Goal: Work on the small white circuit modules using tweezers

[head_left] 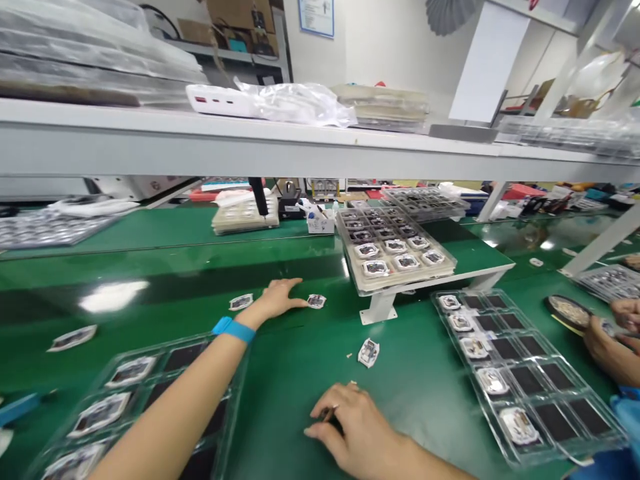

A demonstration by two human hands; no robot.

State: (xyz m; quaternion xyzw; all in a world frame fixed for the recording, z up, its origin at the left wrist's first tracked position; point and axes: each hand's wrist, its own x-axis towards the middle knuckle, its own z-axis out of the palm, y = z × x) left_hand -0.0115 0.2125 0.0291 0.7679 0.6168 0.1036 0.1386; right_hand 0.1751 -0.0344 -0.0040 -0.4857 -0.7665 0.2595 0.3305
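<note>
My left hand point(280, 298) reaches out over the green bench with thumb and forefinger spread. The thumb tip is at the edge of a white watch-shaped housing point(316, 301) with electronics inside; whether they touch I cannot tell. Another such housing point(242, 302) lies just left of that hand. Lower down, my right hand point(350, 420) is closed, its thumb and fingers curled together. Something small and dark shows between them, too hidden to name. Beyond the right hand lies a further housing point(369, 353), with a tiny pale piece point(349, 356) beside it.
Under my left arm is a clear tray point(165, 347) partly filled with housings. A stacked tray point(400, 273) rests on a white-legged stand point(379, 308). Another tray point(530, 380) lies right, near a co-worker's hands point(607, 343) and a round dish point(569, 312). A shelf point(320, 150) crosses above.
</note>
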